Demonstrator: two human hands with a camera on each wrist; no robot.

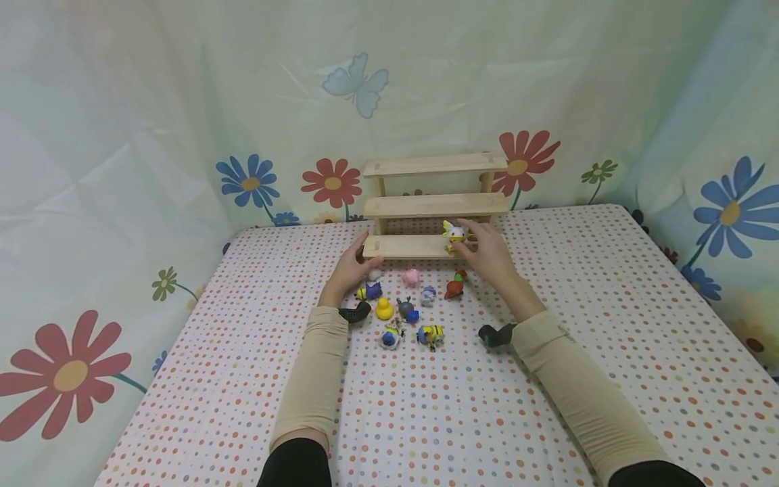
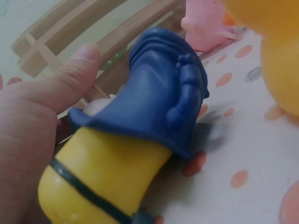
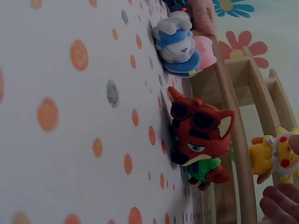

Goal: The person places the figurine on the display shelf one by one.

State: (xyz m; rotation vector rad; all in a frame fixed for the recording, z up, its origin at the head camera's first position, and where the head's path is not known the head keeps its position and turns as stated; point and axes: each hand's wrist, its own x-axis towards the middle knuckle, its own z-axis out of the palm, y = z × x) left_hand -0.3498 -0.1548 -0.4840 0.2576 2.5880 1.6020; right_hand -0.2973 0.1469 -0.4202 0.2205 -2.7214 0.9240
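A three-tier wooden display shelf stands at the back of the table. At the left end of its lowest board, my left hand grips the board, thumb in front. My right hand pinches a small yellow toy figure with red cheeks and a white collar, at the right part of the lowest board. Beneath my left wrist lies a yellow-and-blue minion figure. In front of the shelf are a fox figure in green, a pink pig toy and a blue-and-white plush-like figure.
Nearer on the dotted tablecloth are a yellow rubber duck, a grey-and-blue figure, a white-and-blue figure and another yellow-and-blue figure. A flowered curtain hangs behind the shelf.
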